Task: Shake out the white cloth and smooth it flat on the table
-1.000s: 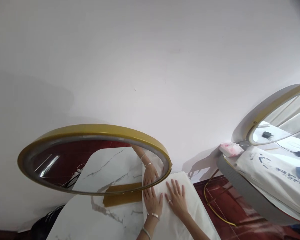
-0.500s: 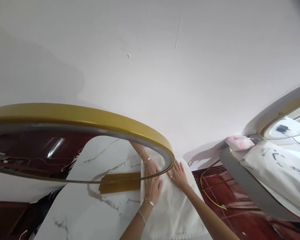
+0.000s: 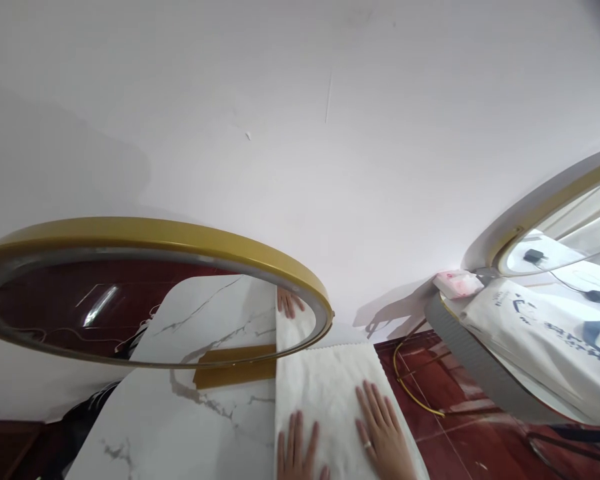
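Observation:
A white cloth (image 3: 325,387) lies along the right part of a white marble tabletop (image 3: 190,427). My left hand (image 3: 296,455) rests flat on the cloth near the bottom edge of the view, fingers stretched out. My right hand (image 3: 383,433), with a ring on one finger, lies flat on the cloth beside it, fingers spread. Both hands hold nothing. A round gold-framed mirror (image 3: 145,293) stands at the far end of the table and reflects the cloth and fingers.
A white wall (image 3: 300,133) fills the upper view. On the right stands a second gold-rimmed mirror (image 3: 555,213) above a surface with a white printed bag (image 3: 540,333) and a pink tissue pack (image 3: 453,283). Dark red floor (image 3: 470,427) with a yellow cable lies between the tables.
Both hands have slid back along the cloth from near the mirror toward me, staying flat. The view has shifted slightly.

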Motion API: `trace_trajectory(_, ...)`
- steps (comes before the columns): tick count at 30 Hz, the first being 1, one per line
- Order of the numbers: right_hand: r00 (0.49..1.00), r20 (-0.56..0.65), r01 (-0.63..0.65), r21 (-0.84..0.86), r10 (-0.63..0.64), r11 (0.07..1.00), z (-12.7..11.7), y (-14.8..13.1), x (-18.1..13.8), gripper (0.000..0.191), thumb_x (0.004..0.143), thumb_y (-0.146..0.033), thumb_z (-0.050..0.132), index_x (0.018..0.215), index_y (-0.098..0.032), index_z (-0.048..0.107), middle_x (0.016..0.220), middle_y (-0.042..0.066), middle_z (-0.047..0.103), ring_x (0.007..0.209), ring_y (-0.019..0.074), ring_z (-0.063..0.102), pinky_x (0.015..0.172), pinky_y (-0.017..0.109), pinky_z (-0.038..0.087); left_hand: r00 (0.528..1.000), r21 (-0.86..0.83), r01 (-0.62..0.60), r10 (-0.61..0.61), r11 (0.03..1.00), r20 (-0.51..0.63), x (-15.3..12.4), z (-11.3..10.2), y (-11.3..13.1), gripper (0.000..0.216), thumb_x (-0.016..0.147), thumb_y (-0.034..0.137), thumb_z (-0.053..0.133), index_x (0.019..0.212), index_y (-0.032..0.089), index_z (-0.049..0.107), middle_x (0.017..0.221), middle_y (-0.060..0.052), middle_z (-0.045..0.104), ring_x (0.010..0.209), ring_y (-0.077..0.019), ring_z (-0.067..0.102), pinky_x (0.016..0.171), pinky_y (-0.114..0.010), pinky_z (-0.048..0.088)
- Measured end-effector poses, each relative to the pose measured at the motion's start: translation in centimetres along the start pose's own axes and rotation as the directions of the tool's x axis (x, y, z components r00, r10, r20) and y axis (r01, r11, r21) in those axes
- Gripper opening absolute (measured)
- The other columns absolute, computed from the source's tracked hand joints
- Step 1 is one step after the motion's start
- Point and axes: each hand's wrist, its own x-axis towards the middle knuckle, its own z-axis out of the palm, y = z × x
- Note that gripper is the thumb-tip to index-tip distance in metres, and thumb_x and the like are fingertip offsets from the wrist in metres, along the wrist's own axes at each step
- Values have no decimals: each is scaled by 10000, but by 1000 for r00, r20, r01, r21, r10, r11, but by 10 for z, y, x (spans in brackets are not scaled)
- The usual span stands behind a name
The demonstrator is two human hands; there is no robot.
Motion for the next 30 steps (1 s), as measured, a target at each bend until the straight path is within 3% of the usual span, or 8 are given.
trace_trajectory(7, 1000, 26, 14, 67, -16, 998, 18, 30, 94, 564, 972, -382, 319, 1504, -223, 227, 1536, 47, 285, 1425, 227, 232, 1143, 442, 217, 990, -53, -140, 140, 989, -9, 105, -31, 1, 681, 882, 234, 441, 1509, 228, 173, 1577, -81, 206, 1443, -272, 203, 1122, -482, 302)
trace_trajectory(9, 998, 52, 18, 70, -21, 997, 24, 34, 110, 539, 972, -372, 303, 1487, -215, 284, 1531, 44, 296, 1428, 221, 222, 1146, 437, 211, 990, -54, -140, 139, 989, -13, 139, -29, -1, 619, 891, 203, 406, 1489, 181, 247, 1546, -107, 290, 1421, -270, 267, 1124, -481, 297)
trace_trajectory(12, 997, 81, -15, 66, 10, 998, 29, 31, 120, 531, 973, -355, 293, 1485, -215, 293, 1531, 48, 299, 1432, 220, 208, 1155, 447, 185, 997, -23, 30, -29, 999, 67, 181, -23, -10, 506, 926, 285, 377, 1412, 150, 415, 1403, -147, 498, 1293, -312, 456, 1050, -515, 369)
trace_trajectory(15, 992, 59, -116, 47, 113, 992, 29, 20, 115, 534, 978, -338, 281, 1498, -219, 253, 1525, 60, 311, 1426, 231, 226, 1158, 476, 160, 988, -11, 95, -92, 995, 122, 196, -20, -17, 522, 921, 400, 407, 1351, 118, 495, 1290, -178, 588, 1190, -355, 533, 984, -540, 411)
trace_trajectory(18, 982, -5, -188, 40, 189, 981, 23, 6, 94, 569, 978, -344, 285, 1520, -214, 165, 1513, 82, 332, 1411, 249, 268, 1149, 498, 170, 998, -19, 18, -17, 1000, 58, 174, -24, -16, 589, 900, 454, 452, 1395, 135, 444, 1431, -176, 457, 1320, -368, 406, 1068, -556, 323)
trace_trajectory(23, 990, -33, -138, 35, 139, 990, -2, -12, 22, 718, 947, -459, 365, 1530, -222, 20, 1526, 70, 301, 1407, 266, 275, 1137, 491, 190, 998, -29, -30, 29, 999, -53, 79, -29, -3, 759, 890, 402, 465, 1520, 173, 109, 1576, -132, 170, 1440, -325, 191, 1131, -529, 264)
trace_trajectory(27, 995, -99, -16, -14, 14, 1000, -4, -14, -52, 799, 864, -576, 449, 1525, -244, 146, 1472, 52, 399, 1389, 278, 313, 1112, 464, 228, 999, -16, -9, 8, 1000, -53, 1, -10, 0, 981, 766, 513, 595, 1521, 243, 32, 1536, -100, 296, 1440, -339, 173, 1082, -572, 333)
trace_trajectory(30, 984, -150, 88, -75, -99, 993, 2, -12, -82, 815, 822, -636, 478, 1506, -263, 238, 1427, 29, 464, 1387, 266, 319, 1095, 427, 257, 996, 25, 23, -20, 999, -86, -23, 2, -1, 1013, 734, 535, 624, 1517, 282, 34, 1486, -108, 392, 1439, -328, 170, 1035, -597, 371)
